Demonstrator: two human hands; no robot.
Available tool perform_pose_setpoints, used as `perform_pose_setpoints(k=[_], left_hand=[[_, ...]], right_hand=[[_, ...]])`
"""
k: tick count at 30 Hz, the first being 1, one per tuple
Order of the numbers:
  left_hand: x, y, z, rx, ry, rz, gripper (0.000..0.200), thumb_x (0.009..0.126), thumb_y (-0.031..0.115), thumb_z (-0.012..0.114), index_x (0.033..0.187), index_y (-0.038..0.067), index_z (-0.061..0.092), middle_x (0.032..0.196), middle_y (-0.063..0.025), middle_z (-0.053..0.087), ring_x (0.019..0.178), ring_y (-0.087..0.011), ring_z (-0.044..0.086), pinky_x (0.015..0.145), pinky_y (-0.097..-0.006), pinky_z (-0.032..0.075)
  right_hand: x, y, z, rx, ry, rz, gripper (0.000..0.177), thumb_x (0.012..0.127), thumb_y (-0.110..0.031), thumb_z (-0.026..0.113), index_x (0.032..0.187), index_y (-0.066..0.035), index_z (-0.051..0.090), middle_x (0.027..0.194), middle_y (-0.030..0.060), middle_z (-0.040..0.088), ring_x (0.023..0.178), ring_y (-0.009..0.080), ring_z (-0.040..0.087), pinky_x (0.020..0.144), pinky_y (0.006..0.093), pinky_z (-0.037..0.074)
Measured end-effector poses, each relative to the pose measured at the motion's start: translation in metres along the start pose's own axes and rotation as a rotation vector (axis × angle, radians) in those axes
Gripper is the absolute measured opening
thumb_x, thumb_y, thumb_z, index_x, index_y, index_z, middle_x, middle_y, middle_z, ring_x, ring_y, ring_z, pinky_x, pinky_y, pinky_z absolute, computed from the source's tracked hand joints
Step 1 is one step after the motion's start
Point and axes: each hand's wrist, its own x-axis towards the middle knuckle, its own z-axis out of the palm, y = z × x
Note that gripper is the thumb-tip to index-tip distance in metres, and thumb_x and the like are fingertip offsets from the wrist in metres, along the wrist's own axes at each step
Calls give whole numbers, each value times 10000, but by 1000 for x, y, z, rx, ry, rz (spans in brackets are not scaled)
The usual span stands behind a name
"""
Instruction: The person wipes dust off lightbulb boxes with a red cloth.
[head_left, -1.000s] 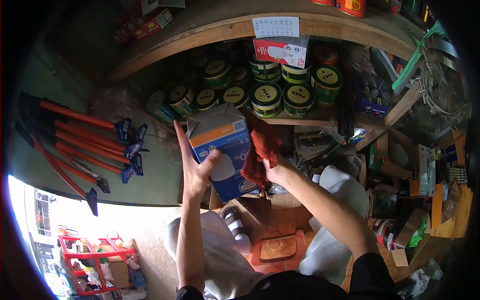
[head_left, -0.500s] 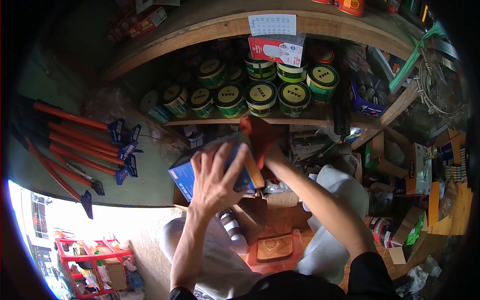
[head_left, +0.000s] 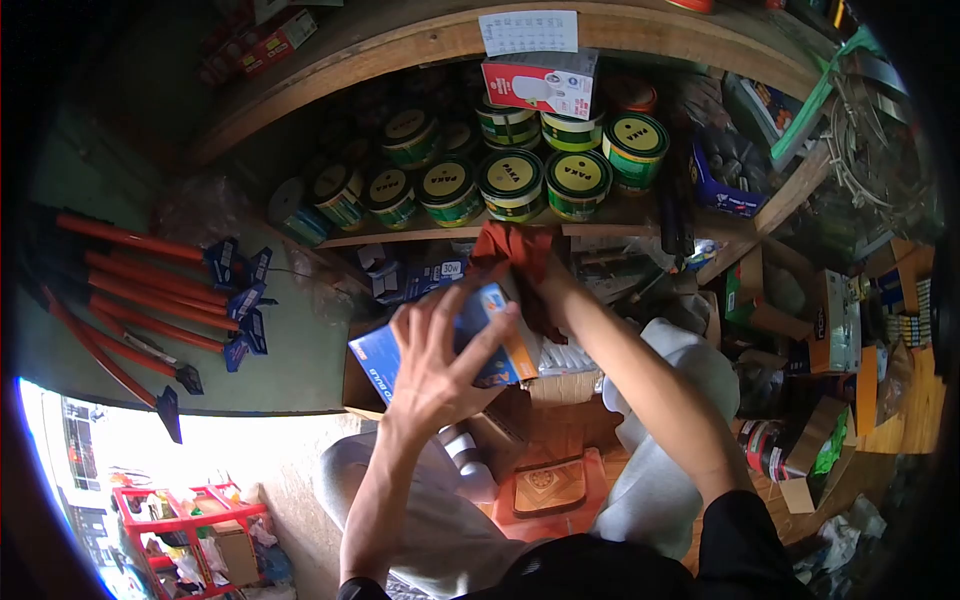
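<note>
My left hand (head_left: 432, 362) is clamped over a blue and orange LED bulb box (head_left: 376, 358), thumb on the orange-edged end and fingers across the top. A dark red cloth (head_left: 512, 250) is bunched in my right hand (head_left: 556, 298), its folds covering most of the fingers. Cloth and right hand are at the far right end of the box, just in front of the shelf edge. Behind the box, another blue box marked 30w (head_left: 440, 276) shows below the shelf.
Green PAKA cans (head_left: 512, 180) line the wooden shelf, with a red and white bulb box (head_left: 540, 84) on top of some. Orange-handled tools (head_left: 160, 275) lie at left. Open cartons (head_left: 775, 300) crowd the right. Below is a red stool (head_left: 550, 495).
The bulb box has turned a little, showing more of its printed blue side. The cloth has shifted to its far end, and the 30w box behind has come into sight.
</note>
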Motion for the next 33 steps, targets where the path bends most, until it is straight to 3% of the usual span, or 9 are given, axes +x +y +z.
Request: perform_pose_setpoints(k=[2,4,7,8,11,17,22,28,33], left_hand=[[-3,-14,-6,-112,125,-62,1002,500,282,901,1424,138,543,1398,-244,450,1244,-418,478,1021,-529,389],[1,-25,-9,-627,386,-270,1027,629,365,889,1501,106,411,1352,-223,500,1186,-379,560,987,-467,483],[18,-22,-20,-1282,635,-733,993,843,482,732,1574,72,199,1247,-177,586,1057,-284,651,960,-409,531],[7,-35,-11,-1374,644,-830,759,952,499,588,1511,49,341,1196,-148,626,1041,-236,663,922,-377,554],[5,-42,-6,-1522,654,-991,654,979,544,528,1399,44,480,1135,-114,666,1000,-217,679,877,-354,566],[-16,-77,12,-1799,685,-943,533,1052,461,406,1346,43,556,1178,-167,683,947,-266,719,815,-392,616],[-10,-59,12,-1943,599,-960,490,1054,430,424,1311,42,577,1086,-138,717,845,-235,734,753,-366,623],[9,-44,34,-1978,739,-1097,643,969,602,469,1340,84,549,1249,-133,646,1117,-299,640,971,-467,513],[6,-69,53,-1873,933,-1009,631,981,584,412,1370,105,539,1273,-121,640,1137,-290,633,1018,-435,493]], right_hand=[[8,-16,-3,-80,-200,-67,239,986,-254,584,1097,-44,617,1008,70,685,987,159,657,836,286,512],[-26,-69,36,-464,-161,-355,253,1011,-280,552,1071,-44,620,997,57,682,978,151,654,835,280,514],[-5,2,11,247,-62,92,283,1013,-209,517,1190,2,582,1124,94,644,1057,162,623,908,307,497],[-4,34,-10,196,-21,121,331,1028,-209,490,1276,6,538,1227,109,608,1135,176,595,974,322,473],[-10,27,1,-40,-84,28,367,1018,-173,502,1319,37,496,1264,138,594,1173,193,580,1008,329,455],[-11,-10,23,-584,-188,-455,468,996,-101,526,1404,99,413,1338,195,568,1249,229,550,1075,343,418],[-13,22,25,-212,94,-479,427,998,-98,519,1406,16,463,1330,121,574,1182,182,563,1044,309,427],[-14,-4,20,-1130,360,-907,527,962,-144,586,1449,-31,419,1304,85,554,1245,191,518,1063,337,427],[-32,-20,84,-1182,257,-864,642,858,-274,688,1420,-33,490,1476,168,448,1388,355,398,1179,534,247]])
